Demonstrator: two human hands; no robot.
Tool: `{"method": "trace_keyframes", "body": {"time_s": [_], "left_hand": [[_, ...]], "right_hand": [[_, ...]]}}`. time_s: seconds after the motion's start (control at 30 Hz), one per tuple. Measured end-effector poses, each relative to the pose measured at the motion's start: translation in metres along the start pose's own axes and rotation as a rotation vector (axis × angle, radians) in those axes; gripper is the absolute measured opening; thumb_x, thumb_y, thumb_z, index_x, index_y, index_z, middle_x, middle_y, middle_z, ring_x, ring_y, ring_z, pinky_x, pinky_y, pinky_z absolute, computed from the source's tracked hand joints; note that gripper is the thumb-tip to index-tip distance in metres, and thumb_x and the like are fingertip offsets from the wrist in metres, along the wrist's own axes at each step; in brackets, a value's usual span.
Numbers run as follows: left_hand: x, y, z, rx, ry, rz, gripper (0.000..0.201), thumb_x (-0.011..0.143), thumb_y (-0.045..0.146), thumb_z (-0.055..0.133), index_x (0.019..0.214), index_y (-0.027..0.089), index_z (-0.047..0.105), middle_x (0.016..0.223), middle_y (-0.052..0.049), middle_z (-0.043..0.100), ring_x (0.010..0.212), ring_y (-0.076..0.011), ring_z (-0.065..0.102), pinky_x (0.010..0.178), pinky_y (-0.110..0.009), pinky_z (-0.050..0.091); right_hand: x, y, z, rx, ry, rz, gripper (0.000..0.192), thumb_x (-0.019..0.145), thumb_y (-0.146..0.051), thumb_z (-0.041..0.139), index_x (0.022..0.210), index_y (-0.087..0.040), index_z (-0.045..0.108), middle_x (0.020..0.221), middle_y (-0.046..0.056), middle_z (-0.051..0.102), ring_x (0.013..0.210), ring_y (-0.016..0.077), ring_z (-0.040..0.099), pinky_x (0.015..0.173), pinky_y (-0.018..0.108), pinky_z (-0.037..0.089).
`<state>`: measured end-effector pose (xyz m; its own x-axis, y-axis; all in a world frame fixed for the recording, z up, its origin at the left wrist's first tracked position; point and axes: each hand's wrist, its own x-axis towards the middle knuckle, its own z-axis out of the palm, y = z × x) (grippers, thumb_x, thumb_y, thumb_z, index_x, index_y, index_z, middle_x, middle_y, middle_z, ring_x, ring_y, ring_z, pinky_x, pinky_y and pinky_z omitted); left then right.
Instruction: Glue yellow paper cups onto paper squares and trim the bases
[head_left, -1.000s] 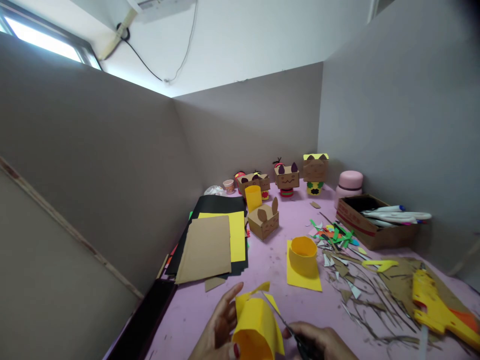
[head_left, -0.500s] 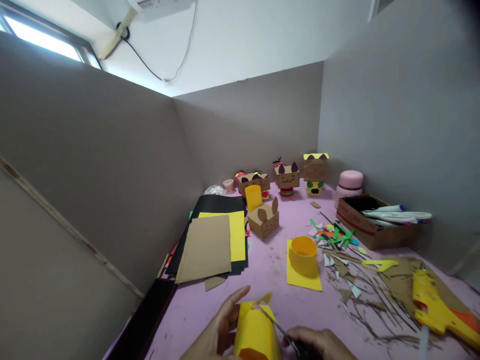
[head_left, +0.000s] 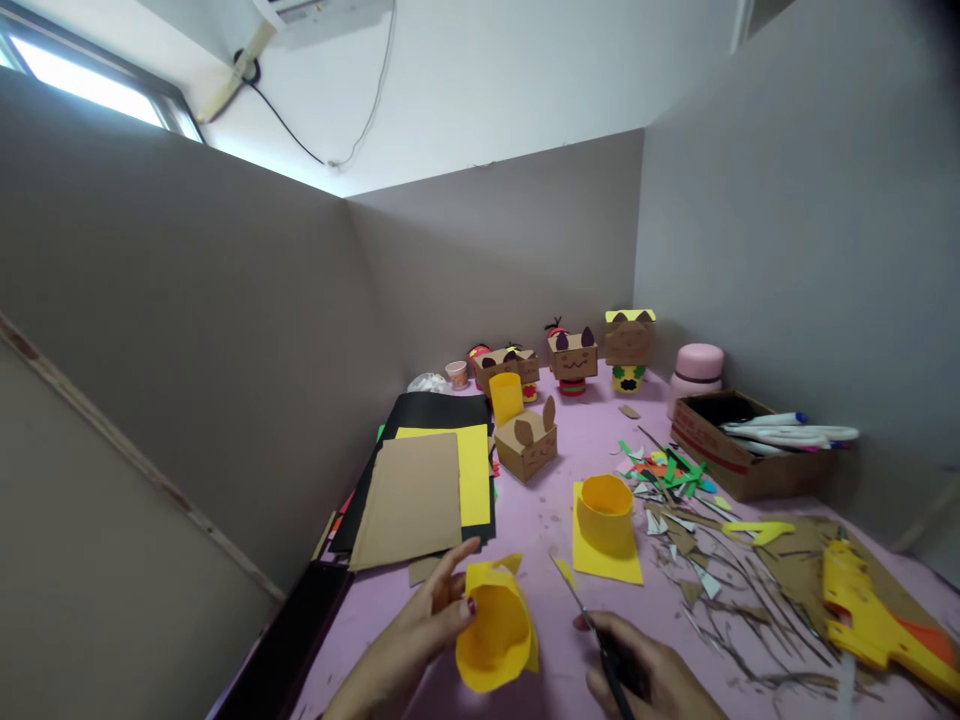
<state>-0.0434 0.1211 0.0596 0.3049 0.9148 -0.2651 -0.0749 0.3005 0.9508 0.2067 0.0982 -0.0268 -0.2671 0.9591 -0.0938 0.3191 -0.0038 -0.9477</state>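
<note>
My left hand (head_left: 420, 630) holds a rolled tube of yellow paper (head_left: 491, 625) low over the pink table (head_left: 540, 510), its open end turned toward me. A small flap of paper sticks up at its far rim. My right hand (head_left: 649, 675) grips a pair of scissors (head_left: 592, 630); the blades point up and away, just right of the tube and apart from it. A small yellow scrap (head_left: 564, 571) lies near the blade tips.
A yellow ring (head_left: 606, 512) stands on a yellow sheet ahead. Brown, yellow and black sheets (head_left: 427, 480) lie stacked at left. Cardboard box figures (head_left: 574, 355) line the back. A carton of markers (head_left: 742, 445), paper scraps (head_left: 690, 520) and a yellow glue gun (head_left: 870, 615) are at right.
The scissors have come out of the yellow tube and moved right. My left hand has tipped the tube so its opening faces me, and a small yellow scrap now lies on the table.
</note>
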Motion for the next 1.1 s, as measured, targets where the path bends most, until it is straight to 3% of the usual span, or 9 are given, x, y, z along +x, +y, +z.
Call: {"method": "trace_keyframes", "body": {"time_s": [0.2,0.3,0.4,0.5,0.6,0.7,0.8,0.93,1.1], "left_hand": [[0.047,0.014,-0.004,0.151,-0.051,-0.081,0.058,0.083,0.047,0.058,0.132,0.02,0.045,0.122,-0.01,0.064,0.106,-0.0225,0.063,0.085,-0.032,0.046],[0.064,0.022,-0.006,0.314,-0.021,-0.103,0.05,0.081,0.051,0.059,0.119,0.018,0.058,0.116,-0.01,0.068,0.103,-0.0229,0.063,0.073,-0.027,0.047],[0.071,0.029,-0.007,0.524,0.046,-0.094,0.052,0.076,0.058,0.061,0.109,0.018,0.065,0.112,-0.012,0.069,0.101,-0.0288,0.063,0.07,-0.032,0.048],[0.067,0.035,-0.001,0.7,0.199,0.073,0.057,0.077,0.056,0.057,0.12,0.018,0.058,0.127,-0.014,0.06,0.12,-0.0336,0.049,0.097,-0.046,0.038],[0.051,0.035,0.017,0.818,0.264,0.306,0.047,0.081,0.047,0.054,0.121,0.021,0.055,0.136,-0.011,0.05,0.132,-0.0279,0.035,0.111,-0.043,0.02],[0.035,0.028,0.042,0.99,0.119,0.427,0.031,0.08,0.036,0.058,0.107,0.023,0.063,0.128,-0.011,0.055,0.125,-0.0272,0.044,0.105,-0.044,0.031],[0.029,0.02,0.06,1.04,0.064,0.464,0.016,0.08,0.029,0.06,0.092,0.022,0.068,0.109,-0.008,0.065,0.111,-0.0267,0.054,0.097,-0.044,0.037],[0.035,0.015,0.064,1.003,0.148,0.485,0.022,0.087,0.028,0.049,0.073,0.019,0.064,0.081,-0.006,0.067,0.086,-0.0228,0.059,0.082,-0.038,0.042],[0.034,0.018,0.062,0.973,0.302,0.43,0.027,0.086,0.036,0.051,0.068,0.018,0.057,0.077,-0.006,0.065,0.08,-0.0228,0.06,0.075,-0.035,0.042]], "right_hand": [[0.002,0.003,-0.001,-0.419,0.232,-0.04,0.054,0.08,-0.04,0.054,0.124,-0.01,0.061,0.113,0.016,0.071,0.096,0.0303,0.069,0.079,0.034,0.055],[0.004,0.01,0.005,-0.518,0.332,-0.102,0.049,0.079,-0.034,0.053,0.122,-0.012,0.062,0.11,0.014,0.073,0.093,0.0274,0.071,0.074,0.031,0.058],[0.006,0.018,0.01,-0.642,0.41,-0.187,0.045,0.078,-0.025,0.053,0.122,-0.016,0.062,0.104,0.009,0.074,0.09,0.0237,0.072,0.071,0.029,0.06],[0.005,0.023,0.012,-0.802,0.485,-0.281,0.047,0.076,-0.018,0.053,0.123,-0.017,0.06,0.1,0.009,0.073,0.092,0.0234,0.071,0.069,0.029,0.06],[0.004,0.025,0.011,-0.923,0.544,-0.337,0.049,0.075,-0.017,0.055,0.123,-0.016,0.059,0.101,0.012,0.072,0.093,0.0262,0.071,0.069,0.031,0.061],[0.004,0.025,0.008,-0.983,0.558,-0.411,0.052,0.073,-0.016,0.055,0.125,-0.014,0.057,0.101,0.014,0.072,0.093,0.027,0.071,0.07,0.031,0.061],[0.004,0.026,0.002,-1.037,0.563,-0.504,0.055,0.073,-0.015,0.054,0.128,-0.017,0.054,0.102,0.013,0.072,0.093,0.0257,0.071,0.069,0.028,0.062],[0.004,0.03,-0.002,-1.1,0.591,-0.546,0.054,0.073,-0.013,0.053,0.127,-0.018,0.054,0.105,0.015,0.071,0.095,0.0265,0.071,0.071,0.029,0.062],[0.004,0.036,-0.001,-1.09,0.645,-0.504,0.048,0.08,-0.019,0.054,0.129,-0.017,0.053,0.107,0.017,0.07,0.095,0.0307,0.071,0.073,0.036,0.062]]}}
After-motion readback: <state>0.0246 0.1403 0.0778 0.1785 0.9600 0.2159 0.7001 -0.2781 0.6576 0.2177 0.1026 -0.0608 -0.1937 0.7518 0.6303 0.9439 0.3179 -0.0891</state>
